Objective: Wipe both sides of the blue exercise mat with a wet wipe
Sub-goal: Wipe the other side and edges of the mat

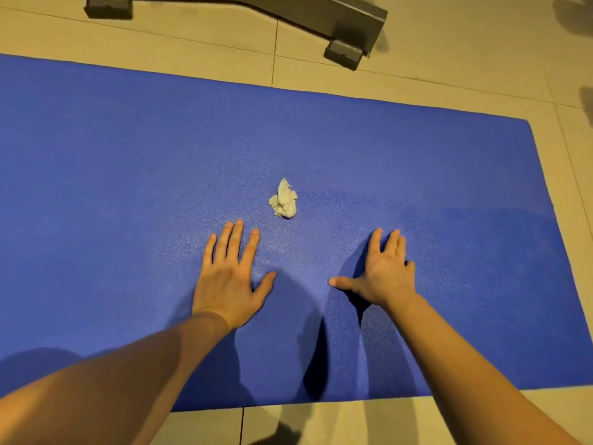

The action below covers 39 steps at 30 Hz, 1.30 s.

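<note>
The crumpled wet wipe is seen lying loose on the blue exercise mat, just beyond and between the hands, nearer the left hand than the right hand, both laid flat, fingers spread, nothing held.

A blue exercise mat, seemingly of foam, shows a finely pebbled, matt surface (one patch toward its right end looks darker, with a damp sheen). The crumpled wet wipe appears to be pale, soft, wrinkled cloth. Beige floor tiles look smooth and dull; a grey metal frame is matt.
</note>
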### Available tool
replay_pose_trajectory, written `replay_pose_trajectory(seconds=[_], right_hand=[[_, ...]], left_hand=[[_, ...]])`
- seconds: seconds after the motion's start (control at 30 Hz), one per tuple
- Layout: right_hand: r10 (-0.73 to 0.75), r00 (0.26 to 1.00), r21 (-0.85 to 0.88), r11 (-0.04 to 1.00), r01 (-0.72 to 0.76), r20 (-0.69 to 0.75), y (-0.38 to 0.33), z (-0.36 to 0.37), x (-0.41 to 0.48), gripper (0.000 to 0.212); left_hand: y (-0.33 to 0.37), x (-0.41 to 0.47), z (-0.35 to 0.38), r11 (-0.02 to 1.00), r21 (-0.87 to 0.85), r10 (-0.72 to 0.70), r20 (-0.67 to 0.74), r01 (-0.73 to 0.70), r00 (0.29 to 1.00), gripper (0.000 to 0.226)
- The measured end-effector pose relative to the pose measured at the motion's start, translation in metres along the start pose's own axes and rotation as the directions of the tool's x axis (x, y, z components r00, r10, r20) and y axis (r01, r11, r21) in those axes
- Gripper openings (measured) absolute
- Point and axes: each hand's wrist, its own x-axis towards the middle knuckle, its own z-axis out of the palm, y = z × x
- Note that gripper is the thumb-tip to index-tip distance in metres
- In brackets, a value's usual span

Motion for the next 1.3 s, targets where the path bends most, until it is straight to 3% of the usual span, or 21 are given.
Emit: replay_pose_trajectory(seconds=[0.17,0.27,0.37,0.5,0.57,0.73,0.87,1.03,1.17,1.23,1.3], right_hand=[[0.056,0.996,-0.122,0.991,-0.048,0.062,-0.019,-0.013,0.005,0.158],[0.081,0.993,-0.188,0.980,-0.064,0.081,-0.032,-0.024,0.009,0.159],[0.068,0.994,-0.246,0.968,-0.043,0.091,-0.039,-0.029,0.014,0.154],[0.076,0.995,-0.238,0.970,-0.058,0.069,-0.036,-0.026,0.010,0.157],[0.066,0.997,-0.220,0.974,-0.056,0.037,-0.030,-0.024,0.006,0.158],[0.032,0.999,-0.179,0.983,-0.032,-0.004,-0.023,-0.018,0.004,0.159],[0.015,1.000,-0.170,0.985,-0.017,-0.017,-0.022,-0.017,0.004,0.159],[-0.062,0.996,-0.159,0.986,0.052,-0.063,-0.011,-0.010,0.005,0.159],[-0.217,0.975,-0.199,0.959,0.204,-0.047,0.023,-0.014,0.009,0.150],[-0.268,0.963,-0.294,0.921,0.257,0.003,0.037,-0.026,0.011,0.143],[-0.272,0.962,-0.422,0.874,0.239,-0.017,0.038,-0.034,0.012,0.142]], left_hand=[[0.001,-0.002,-0.001,1.000,0.015,0.004,0.036,-0.005,0.999,0.080],[0.014,0.022,-0.015,0.995,-0.098,-0.034,-0.028,0.031,0.999,0.074],[0.051,0.068,-0.025,0.982,-0.162,0.090,-0.070,-0.100,0.994,0.078],[0.052,0.095,-0.007,0.981,-0.005,0.190,0.150,-0.192,0.970,0.086],[0.028,0.092,-0.001,0.974,0.049,0.213,0.150,-0.223,0.965,0.092],[-0.012,0.071,-0.007,0.998,-0.051,-0.029,0.080,0.033,0.996,0.097],[0.029,0.071,-0.006,0.976,-0.183,-0.106,0.086,0.120,0.991,0.097],[0.123,0.098,0.008,0.942,-0.326,0.141,0.153,-0.085,0.978,0.076],[0.107,0.105,0.010,0.911,-0.156,0.408,0.189,-0.383,0.893,0.081],[0.084,0.097,0.007,0.916,-0.077,0.401,0.183,-0.393,0.898,0.091],[0.063,0.083,0.003,0.961,-0.067,0.275,0.163,-0.268,0.948,0.098]])
